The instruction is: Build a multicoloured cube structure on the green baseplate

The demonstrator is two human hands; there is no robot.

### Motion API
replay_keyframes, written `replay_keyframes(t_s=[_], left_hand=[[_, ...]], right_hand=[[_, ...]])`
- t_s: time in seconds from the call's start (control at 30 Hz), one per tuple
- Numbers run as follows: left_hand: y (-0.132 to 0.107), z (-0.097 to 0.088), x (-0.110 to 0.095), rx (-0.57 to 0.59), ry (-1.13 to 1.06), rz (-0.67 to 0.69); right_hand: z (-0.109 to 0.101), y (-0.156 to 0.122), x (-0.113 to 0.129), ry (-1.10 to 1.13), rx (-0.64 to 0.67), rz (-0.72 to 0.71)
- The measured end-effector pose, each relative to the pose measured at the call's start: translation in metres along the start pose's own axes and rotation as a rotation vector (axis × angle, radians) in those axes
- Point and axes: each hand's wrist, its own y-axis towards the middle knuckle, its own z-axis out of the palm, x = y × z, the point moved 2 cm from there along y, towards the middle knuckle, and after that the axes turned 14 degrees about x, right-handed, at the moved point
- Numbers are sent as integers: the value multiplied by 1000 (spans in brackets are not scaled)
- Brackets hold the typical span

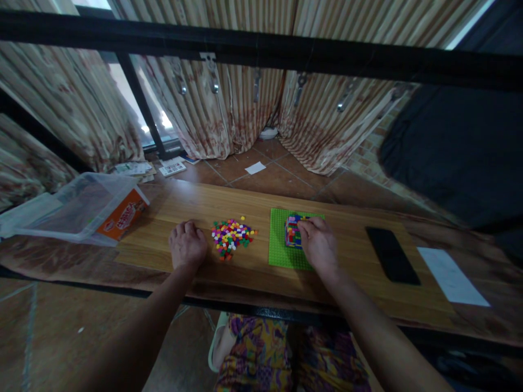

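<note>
My right hand [320, 245] is over a green studded baseplate [280, 257], thumb and fingers pinched together at a small multicoloured block build [292, 231]. Whatever lies between those fingertips is hidden. The build sits on the plate, with red, blue and purple parts showing, and my hand covers its right side. My left hand [188, 244] rests palm down on the wooden board, its fingers curled in and nothing visible in them. Just right of it lies a loose pile of tiny coloured blocks [232, 235], apart from the hand.
A clear plastic bin [85, 209] with an orange label stands at the far left. To the right lie a black phone [392, 255] and a white paper sheet [452, 276]. A dark metal bar [261, 46] with hanging clips crosses above the table. Curtains [229, 109] hang behind.
</note>
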Motion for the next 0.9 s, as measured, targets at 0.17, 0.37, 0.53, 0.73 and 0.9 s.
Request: replay_keyframes(t_s=[0.17,0.37,0.53,0.73,0.9], left_hand=[[1,1,1,5,8,6],[1,1,1,2,-10,5],[2,2,2,-9,-13,5],[3,-1,2,-4,24,19],[5,-4,3,17,59,25]], right_hand=[[-1,-5,3,-26,-34,-10],[6,-5,0,9,-60,-20],[12,-2,-2,24,-53,-14],[9,-8,5,91,-97,-29],[4,-36,-4,229,-248,15]])
